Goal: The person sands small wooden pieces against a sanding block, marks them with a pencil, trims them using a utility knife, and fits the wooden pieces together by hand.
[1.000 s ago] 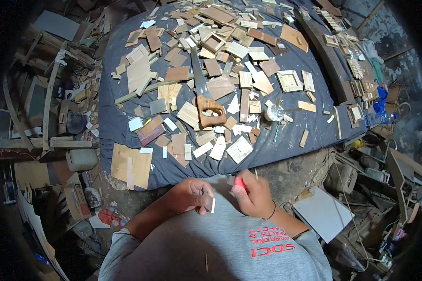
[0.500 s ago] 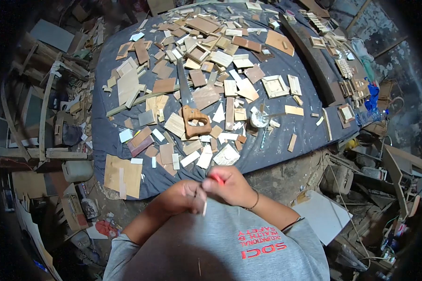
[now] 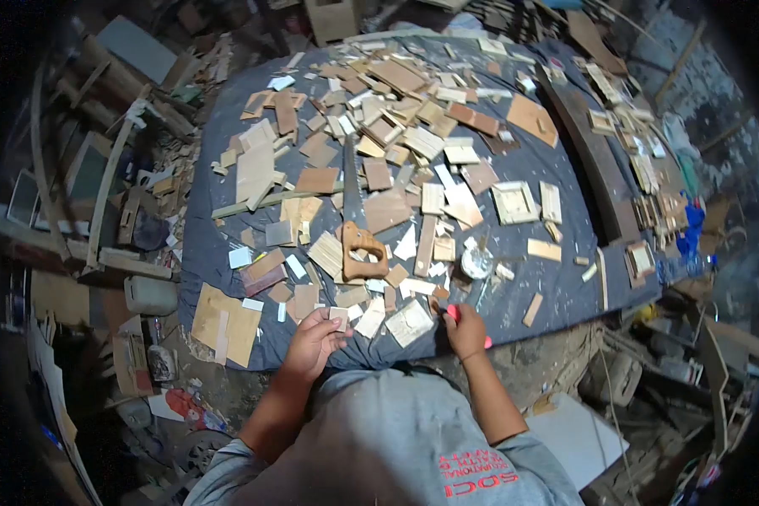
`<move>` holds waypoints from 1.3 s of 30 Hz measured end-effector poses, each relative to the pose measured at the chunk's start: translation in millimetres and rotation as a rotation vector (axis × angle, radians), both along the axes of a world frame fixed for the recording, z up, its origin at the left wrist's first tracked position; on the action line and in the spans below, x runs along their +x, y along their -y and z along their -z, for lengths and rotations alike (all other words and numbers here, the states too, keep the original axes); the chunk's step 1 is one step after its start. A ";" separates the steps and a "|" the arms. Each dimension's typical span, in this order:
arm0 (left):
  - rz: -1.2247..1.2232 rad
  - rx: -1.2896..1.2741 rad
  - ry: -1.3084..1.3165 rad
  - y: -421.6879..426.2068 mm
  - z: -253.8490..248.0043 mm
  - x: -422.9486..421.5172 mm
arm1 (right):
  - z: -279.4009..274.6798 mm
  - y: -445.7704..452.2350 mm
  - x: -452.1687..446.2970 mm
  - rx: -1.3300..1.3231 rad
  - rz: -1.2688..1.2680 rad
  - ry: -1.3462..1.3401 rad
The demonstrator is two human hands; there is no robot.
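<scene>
Nearest me: my grey shirt (image 3: 371, 430), red lettering low on its right side. Left hand (image 3: 319, 339) at the table's near edge, thumb and fingers clamped on a small wooden square (image 3: 339, 318), its pale flat face up. Right hand (image 3: 466, 332), well apart from the left, closed around a pink-handled tool (image 3: 453, 313); pink shows at both sides of the fist, working end too dark and small to make out. Between the hands, just beyond them, a pale squarish block (image 3: 411, 324) lies on the dark cloth (image 3: 514, 282) covering the table (image 3: 202, 244). Near left corner: a light plywood panel (image 3: 240, 327), narrow strip on top. Farther in, a handsaw (image 3: 365, 271) lies flat, wooden handle toward me, blade pointing away among offcuts. Right of its handle, a white-smeared pot (image 3: 477, 263); beyond that, to the right, a shallow square wooden frame (image 3: 515, 203). Long dark beam (image 3: 594, 169) down the right side. Far half: wood scraps (image 3: 396, 76) heaped, overlapping. Past the far edge, a wooden box (image 3: 331, 23).
</scene>
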State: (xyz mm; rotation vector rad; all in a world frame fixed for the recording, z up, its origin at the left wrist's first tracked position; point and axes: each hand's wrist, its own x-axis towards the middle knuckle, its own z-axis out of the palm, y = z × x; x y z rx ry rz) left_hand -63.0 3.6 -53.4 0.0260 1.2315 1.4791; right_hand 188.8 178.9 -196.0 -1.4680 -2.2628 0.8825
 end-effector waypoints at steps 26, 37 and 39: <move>-0.464 -0.333 -0.369 86.7 79.8 -50.5 | -6.9 13.8 -119.7 0.121 -0.452 -0.134; 0.204 -0.515 -1.682 32.1 111.1 -220.1 | -23.1 60.2 -165.9 0.100 -0.492 -0.117; 0.276 -0.492 -1.672 29.8 119.4 -239.3 | -33.7 67.2 -166.5 0.078 -0.461 -0.079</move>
